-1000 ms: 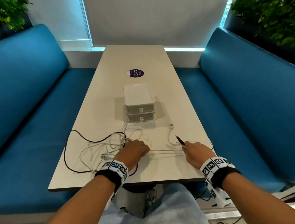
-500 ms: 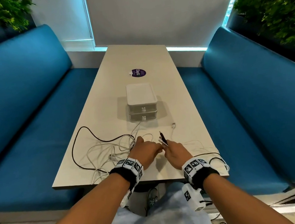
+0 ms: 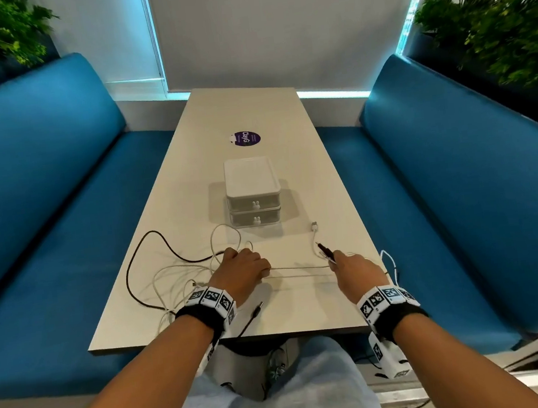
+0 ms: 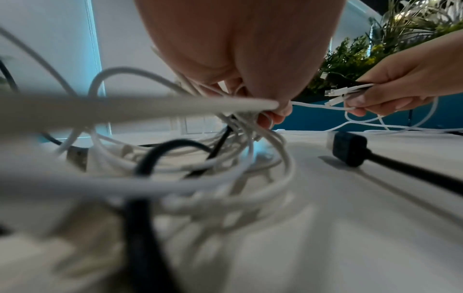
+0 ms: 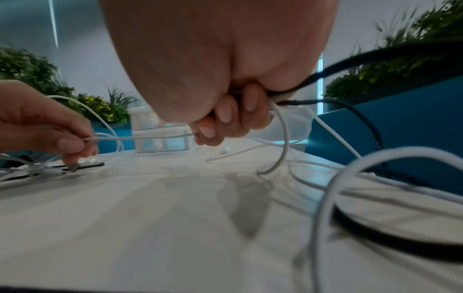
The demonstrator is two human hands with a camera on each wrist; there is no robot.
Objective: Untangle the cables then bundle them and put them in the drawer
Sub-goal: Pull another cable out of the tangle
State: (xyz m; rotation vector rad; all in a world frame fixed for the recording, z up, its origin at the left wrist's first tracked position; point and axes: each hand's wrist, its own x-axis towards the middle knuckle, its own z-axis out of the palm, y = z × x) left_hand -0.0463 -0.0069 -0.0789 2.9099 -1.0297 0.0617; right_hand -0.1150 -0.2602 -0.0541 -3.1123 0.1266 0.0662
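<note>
— Where do the cables lie?

— The tangle of white cables (image 3: 182, 277) sits on the near left part of the table (image 3: 306, 307), with a black cable (image 3: 142, 251) looping through it and out toward the left edge. One white strand (image 3: 301, 268) is drawn taut out of the heap and runs sideways, left to right, between the two hands.

— So the long axis of that strand is across the table?

— Yes, roughly parallel to the near edge. The heap is under and just left of the left hand (image 3: 243, 272); the right hand (image 3: 357, 269) is well apart from it, at the strand's far end.

— What has each hand got?

— The left hand's fingers are curled down over the knot, pinching the white strand where it leaves the tangle; the left wrist view shows several loops gathered under the fingertips (image 4: 271, 117). The right hand is closed around a small sheaf of connector ends, white ones plus a black plug (image 3: 324, 249), seen also from the right wrist.

— And the drawer?

— The small two-drawer unit (image 3: 254, 202) stands farther back at mid-table, both drawers closed, apart from either hand.

— Which hand matters next?

— Probably the right: drawing further rightward along the strand's line should free more length, while the left, nearer the heap, holds the knot down.
</note>
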